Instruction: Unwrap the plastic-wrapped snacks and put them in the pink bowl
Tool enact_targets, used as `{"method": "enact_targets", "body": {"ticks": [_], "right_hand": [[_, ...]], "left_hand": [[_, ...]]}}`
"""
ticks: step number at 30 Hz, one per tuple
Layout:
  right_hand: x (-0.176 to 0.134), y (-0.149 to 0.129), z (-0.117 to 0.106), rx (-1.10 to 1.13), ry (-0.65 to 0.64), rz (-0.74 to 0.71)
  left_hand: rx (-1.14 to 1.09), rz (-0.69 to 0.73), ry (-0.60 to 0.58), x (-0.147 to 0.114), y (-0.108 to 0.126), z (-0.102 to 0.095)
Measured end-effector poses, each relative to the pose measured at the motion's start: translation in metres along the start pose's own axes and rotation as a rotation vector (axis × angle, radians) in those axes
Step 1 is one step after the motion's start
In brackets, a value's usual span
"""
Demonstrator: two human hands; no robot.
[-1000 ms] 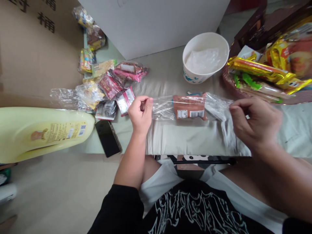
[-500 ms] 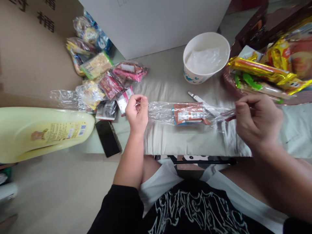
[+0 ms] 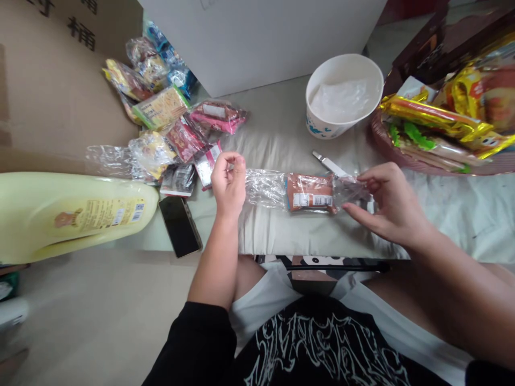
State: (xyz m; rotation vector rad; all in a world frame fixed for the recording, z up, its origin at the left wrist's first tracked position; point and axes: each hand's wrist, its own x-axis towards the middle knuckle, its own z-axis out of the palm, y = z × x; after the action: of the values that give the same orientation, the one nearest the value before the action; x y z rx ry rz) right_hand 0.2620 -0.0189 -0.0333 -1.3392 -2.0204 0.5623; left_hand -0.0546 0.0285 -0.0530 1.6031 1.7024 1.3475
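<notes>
A clear plastic bag (image 3: 265,188) stretches between my hands over the cloth-covered surface. Inside it sits a brown and blue snack packet (image 3: 311,192) with a barcode label. My left hand (image 3: 228,185) is closed, thumb and fingers pinching the bag's left end. At the other end, my right hand (image 3: 386,206) has its thumb and fingers spread apart around the bag's right end, near the packet. A pale-handled cutting tool (image 3: 332,165) lies just behind the bag, its right part covered by the plastic.
A white paper bucket (image 3: 341,128) with clear plastic inside stands behind. On the right is a basket (image 3: 386,136) of packaged snacks. Wrapped snacks (image 3: 185,136), a phone (image 3: 179,226) and a yellow bottle (image 3: 72,214) lie left. A white box (image 3: 261,43) stands at the back.
My right hand has moved left toward the packet and its fingers have opened from a pinch. The bag is less taut at its right end. My left hand keeps its hold.
</notes>
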Motion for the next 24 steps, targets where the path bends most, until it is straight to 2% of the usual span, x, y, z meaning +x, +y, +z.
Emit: {"method": "enact_targets", "body": {"ticks": [2, 4, 9, 12, 14, 18, 21, 24], "right_hand": [[0.002, -0.002, -0.001, -0.056, -0.003, -0.130], [0.002, -0.002, -0.003, -0.091, -0.005, -0.205], [-0.002, 0.000, 0.000, -0.135, -0.230, -0.337], [-0.002, 0.002, 0.007, -0.176, -0.216, -0.360], [0.001, 0.004, 0.010, -0.164, -0.163, -0.342], [0.006, 0.000, 0.004, -0.104, -0.096, -0.249], [0.007, -0.012, -0.004, 0.118, -0.012, -0.164], [0.006, -0.022, -0.007, 0.356, 0.068, 0.136]], "left_hand": [[0.001, 0.013, -0.028, 0.000, -0.001, -0.002], [0.015, 0.054, -0.108, -0.001, -0.001, -0.006], [0.097, 0.314, -0.521, -0.010, 0.009, -0.018], [0.210, 0.323, -0.696, -0.015, 0.016, -0.019], [0.231, 0.289, -0.716, -0.015, 0.018, -0.019], [0.127, 0.189, -0.639, -0.011, 0.022, -0.016], [-0.115, -0.057, -0.567, -0.013, 0.028, -0.015], [-0.353, -0.336, -0.558, -0.014, 0.034, -0.014]]}}
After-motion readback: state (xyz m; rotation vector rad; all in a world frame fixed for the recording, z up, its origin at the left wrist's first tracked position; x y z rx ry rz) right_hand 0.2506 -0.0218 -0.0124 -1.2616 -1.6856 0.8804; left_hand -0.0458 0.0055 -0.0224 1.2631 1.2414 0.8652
